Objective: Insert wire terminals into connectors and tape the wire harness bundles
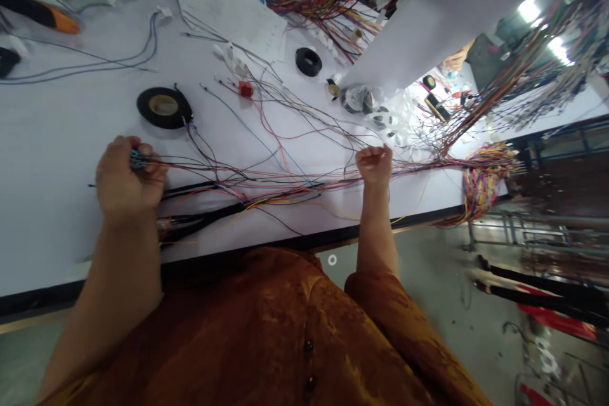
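Above the left hand, a black tape roll

Tape roll on workbench, behind wire harness (papers farther back)

The multi-strand wire harness runs red, blue, black and yellow; the small plastic connector is blue; the button-front shirt is mottled orange-brown.

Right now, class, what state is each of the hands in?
Left hand: closed, holding a small blue connector.
Right hand: closed, apparently pinching thin wires.
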`<action>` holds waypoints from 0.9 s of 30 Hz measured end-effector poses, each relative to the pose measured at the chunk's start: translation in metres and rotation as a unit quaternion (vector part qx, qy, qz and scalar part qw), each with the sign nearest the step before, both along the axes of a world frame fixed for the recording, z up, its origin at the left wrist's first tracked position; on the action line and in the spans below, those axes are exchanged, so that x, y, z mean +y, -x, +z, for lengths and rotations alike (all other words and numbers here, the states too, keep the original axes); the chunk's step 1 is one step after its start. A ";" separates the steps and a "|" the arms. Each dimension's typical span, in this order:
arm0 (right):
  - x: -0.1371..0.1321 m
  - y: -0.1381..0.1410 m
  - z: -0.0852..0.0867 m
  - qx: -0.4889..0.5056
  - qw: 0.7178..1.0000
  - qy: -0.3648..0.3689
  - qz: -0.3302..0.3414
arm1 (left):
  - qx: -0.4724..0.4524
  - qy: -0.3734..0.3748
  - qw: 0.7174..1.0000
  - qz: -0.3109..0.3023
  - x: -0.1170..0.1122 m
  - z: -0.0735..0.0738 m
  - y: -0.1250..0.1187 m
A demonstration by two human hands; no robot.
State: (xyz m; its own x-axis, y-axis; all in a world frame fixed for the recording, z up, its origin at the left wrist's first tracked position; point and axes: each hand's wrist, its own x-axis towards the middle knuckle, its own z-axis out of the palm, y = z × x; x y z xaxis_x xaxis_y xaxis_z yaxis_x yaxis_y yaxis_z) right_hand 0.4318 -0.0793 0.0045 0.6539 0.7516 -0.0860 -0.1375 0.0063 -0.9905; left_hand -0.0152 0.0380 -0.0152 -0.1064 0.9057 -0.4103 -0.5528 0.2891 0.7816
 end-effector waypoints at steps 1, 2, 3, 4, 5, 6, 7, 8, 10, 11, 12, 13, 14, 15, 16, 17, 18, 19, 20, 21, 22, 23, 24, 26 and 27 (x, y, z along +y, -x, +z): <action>-0.004 -0.010 0.005 0.004 0.999 -0.046 -0.019 | -0.001 0.002 1.000 0.001 0.000 0.000 0.000; -0.009 -0.020 0.011 0.010 0.995 -0.090 -0.038 | -0.002 0.003 1.000 0.003 0.000 0.000 0.000; -0.014 -0.028 0.017 0.016 0.990 -0.127 -0.056 | -0.003 0.005 1.000 0.004 0.000 0.000 0.000; -0.018 -0.033 0.024 0.021 0.985 -0.155 -0.071 | -0.006 0.007 1.000 0.007 0.000 0.000 0.000; -0.022 -0.035 0.032 0.021 0.982 -0.170 -0.076 | -0.008 0.006 1.000 0.012 0.000 0.000 -0.001; -0.025 -0.033 0.040 0.015 0.983 -0.172 -0.066 | -0.010 0.004 1.000 0.014 0.000 0.000 -0.001; -0.027 -0.027 0.050 0.003 0.986 -0.162 -0.040 | -0.010 0.002 1.000 0.015 0.000 0.000 -0.001; -0.027 -0.016 0.060 -0.013 0.990 -0.144 0.001 | -0.009 0.001 1.000 0.015 0.000 0.000 -0.001; -0.025 0.016 0.079 -0.052 0.988 -0.093 0.108 | -0.005 -0.004 1.000 0.013 0.000 -0.001 -0.001; -0.021 0.034 0.087 -0.074 0.982 -0.068 0.162 | -0.005 -0.008 1.000 0.012 0.000 -0.001 -0.002; -0.015 0.054 0.095 -0.097 0.971 -0.038 0.214 | -0.005 -0.009 1.000 0.012 0.000 -0.002 -0.002; -0.008 0.072 0.101 -0.124 0.957 -0.006 0.263 | -0.007 -0.011 1.000 0.014 0.001 -0.003 -0.002; 0.002 0.089 0.105 -0.148 0.939 0.020 0.309 | -0.009 -0.011 1.000 0.015 0.001 -0.004 -0.003; 0.013 0.105 0.108 -0.169 0.920 0.038 0.351 | -0.014 -0.012 1.000 0.015 0.001 -0.005 -0.003; 0.025 0.119 0.110 -0.186 0.901 0.048 0.390 | -0.018 -0.012 1.000 0.017 0.000 -0.006 -0.003; 0.039 0.132 0.110 -0.197 0.882 0.052 0.424 | -0.023 -0.018 0.999 0.020 0.000 -0.007 -0.004; 0.054 0.145 0.109 -0.206 0.866 0.054 0.453 | -0.028 -0.024 0.999 0.022 -0.001 -0.008 -0.004; 0.069 0.159 0.106 -0.213 0.849 0.056 0.479 | -0.027 -0.029 0.999 0.027 -0.002 -0.009 -0.004; 0.083 0.174 0.103 -0.222 0.833 0.060 0.503 | -0.025 -0.038 0.999 0.027 -0.003 -0.009 -0.004; 0.097 0.189 0.099 -0.231 0.815 0.065 0.528 | -0.024 -0.039 0.999 0.029 -0.003 -0.009 -0.005; 0.111 0.206 0.094 -0.240 0.796 0.067 0.552 | -0.027 -0.035 0.999 0.030 -0.003 -0.009 -0.005; 0.123 0.224 0.088 -0.249 0.778 0.066 0.574 | -0.033 -0.033 0.998 0.029 -0.003 -0.009 -0.005; 0.134 0.242 0.083 -0.257 0.761 0.063 0.592 | -0.040 -0.032 0.998 0.030 -0.003 -0.008 -0.006; 0.150 0.276 0.071 -0.274 0.747 0.054 0.603 | -0.052 -0.033 0.998 0.033 -0.002 -0.007 -0.006; 0.156 0.291 0.065 -0.286 0.749 0.049 0.595 | -0.057 -0.032 0.997 0.035 -0.002 -0.006 -0.006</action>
State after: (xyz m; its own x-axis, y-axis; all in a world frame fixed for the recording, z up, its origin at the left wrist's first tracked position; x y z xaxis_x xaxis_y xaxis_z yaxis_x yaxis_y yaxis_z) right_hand 0.1408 0.0770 0.0694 -0.5246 0.8398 -0.1398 0.4583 0.1403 -0.8776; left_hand -0.0097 0.0360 -0.0216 -0.1266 0.9224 -0.3650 -0.6562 0.1980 0.7281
